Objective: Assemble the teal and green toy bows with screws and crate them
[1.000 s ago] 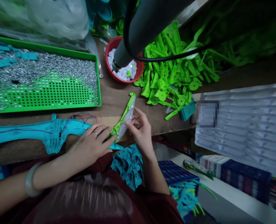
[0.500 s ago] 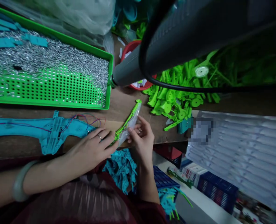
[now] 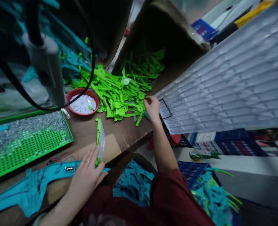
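Note:
My left hand [image 3: 88,168] lies over the lower end of a narrow bright-green plastic part [image 3: 98,131], pinning it with the fingers. Along that part's right side runs a translucent whitish strip [image 3: 102,141]. Beneath and left of this hand is a blue plastic shell [image 3: 35,183] with thin red and blue wires and a small metallic component. At the right edge of a heap of green plastic parts [image 3: 120,94], my right hand [image 3: 152,108] has its fingers bent together. What those fingertips hold, if anything, is hidden.
A red bowl [image 3: 95,108] of small white pieces stands beside a grey post [image 3: 50,69] with a black cable. Left is a green perforated tray [image 3: 35,150] of metal screws. White ribbed sheeting [image 3: 223,84] hangs at right; blue parts [image 3: 134,179] lie below the table edge.
My right hand has left the green part with the strip and reached over to the heap's right edge. My left hand stays on the part. The view has turned rightward.

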Demonstrator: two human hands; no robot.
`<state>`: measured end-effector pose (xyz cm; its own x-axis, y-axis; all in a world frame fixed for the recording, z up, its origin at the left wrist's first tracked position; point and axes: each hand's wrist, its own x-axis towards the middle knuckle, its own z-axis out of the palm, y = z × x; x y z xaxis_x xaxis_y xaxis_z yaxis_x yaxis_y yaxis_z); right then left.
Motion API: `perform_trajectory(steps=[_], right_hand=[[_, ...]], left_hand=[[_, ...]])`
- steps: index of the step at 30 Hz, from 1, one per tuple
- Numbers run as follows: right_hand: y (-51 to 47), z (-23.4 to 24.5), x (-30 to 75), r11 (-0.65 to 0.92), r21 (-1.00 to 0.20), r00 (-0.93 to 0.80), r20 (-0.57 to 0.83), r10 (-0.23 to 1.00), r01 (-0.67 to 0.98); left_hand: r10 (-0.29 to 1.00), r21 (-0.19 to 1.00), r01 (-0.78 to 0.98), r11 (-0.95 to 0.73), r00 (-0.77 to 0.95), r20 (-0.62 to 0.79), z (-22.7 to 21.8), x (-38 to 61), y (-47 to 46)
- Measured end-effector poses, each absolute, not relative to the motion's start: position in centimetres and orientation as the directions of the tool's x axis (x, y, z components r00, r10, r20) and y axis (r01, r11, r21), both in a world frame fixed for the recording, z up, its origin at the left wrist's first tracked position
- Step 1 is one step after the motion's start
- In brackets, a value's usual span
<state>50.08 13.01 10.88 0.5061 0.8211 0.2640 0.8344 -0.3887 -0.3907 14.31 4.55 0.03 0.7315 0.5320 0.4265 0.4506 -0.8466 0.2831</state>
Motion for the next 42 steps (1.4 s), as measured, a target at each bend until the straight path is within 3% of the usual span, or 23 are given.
perform_trajectory(steps=[4, 10, 15, 19, 21, 23, 24, 26, 28, 30, 31, 34, 37, 42], right_hand=[[18.3, 12.2, 50.9, -0.367, -0.331, 0.442, 0.192, 0.876, 0.87], [23.2, 11.8, 46.9, -0.305, -0.139, 0.305, -0.018, 0.952, 0.942], [22.2, 17.7, 48.7, -0.379, 0.03, 0.377, 0.059, 0.924, 0.925], [19.1, 24.1, 50.7, -0.325, -0.038, 0.327, 0.187, 0.926, 0.945], [16.6, 26.5, 50.4, -0.253, -0.095, 0.265, 0.152, 0.952, 0.963], [13.7, 27.7, 48.8, -0.09, -0.188, 0.085, -0.033, 0.996, 0.978], [12.3, 27.7, 47.5, 0.053, -0.273, -0.097, -0.149, 0.984, 0.961], [9.8, 26.6, 44.4, 0.361, -0.412, -0.491, -0.274, 0.827, 0.837], [7.9, 24.3, 40.9, 0.555, -0.408, -0.682, -0.314, 0.66, 0.725], [6.5, 21.4, 37.7, 0.606, -0.272, -0.661, -0.218, 0.718, 0.747], [5.8, 19.9, 36.4, 0.581, -0.19, -0.605, -0.105, 0.789, 0.791], [3.7, 15.4, 32.8, 0.548, -0.088, -0.528, 0.181, 0.83, 0.832], [1.7, 11.9, 30.0, 0.65, -0.119, -0.636, 0.141, 0.759, 0.75], [0.6, 9.3, 28.4, 0.563, -0.313, -0.562, 0.1, 0.821, 0.765]], left_hand=[[0.472, 0.248, 0.403, -0.881, 0.715, 0.515, -0.1, 14.2, 4.9], [0.401, 0.187, 0.358, -0.915, 0.756, 0.517, 0.5, 13.4, 5.9], [0.418, 0.219, 0.356, -0.908, 0.776, 0.472, 0.0, 13.6, 5.9], [0.45, 0.275, 0.358, -0.892, 0.755, 0.476, 0.1, 13.4, 5.4], [0.506, 0.372, 0.356, -0.857, 0.716, 0.481, 1.0, 13.0, 5.1], [0.651, 0.603, 0.346, -0.719, 0.64, 0.409, 2.5, 12.6, 4.6], [0.733, 0.751, 0.312, -0.582, 0.601, 0.319, 3.4, 12.5, 4.4], [0.787, 0.966, 0.191, -0.177, 0.617, 0.022, 5.1, 12.6, 3.8], [0.636, 0.961, 0.111, 0.252, 0.729, -0.251, 6.3, 12.9, 3.4], [0.519, 0.846, 0.068, 0.529, 0.763, -0.386, 6.8, 13.5, 3.1], [0.538, 0.794, 0.019, 0.607, 0.726, -0.428, 6.8, 13.7, 3.1], [0.77, 0.77, -0.228, 0.596, 0.436, -0.466, 6.3, 14.1, 3.3], [0.898, 0.841, -0.32, 0.437, 0.207, -0.388, 5.5, 14.2, 3.6], [0.906, 0.863, -0.282, 0.419, 0.188, -0.379, 5.3, 15.0, 3.7]])
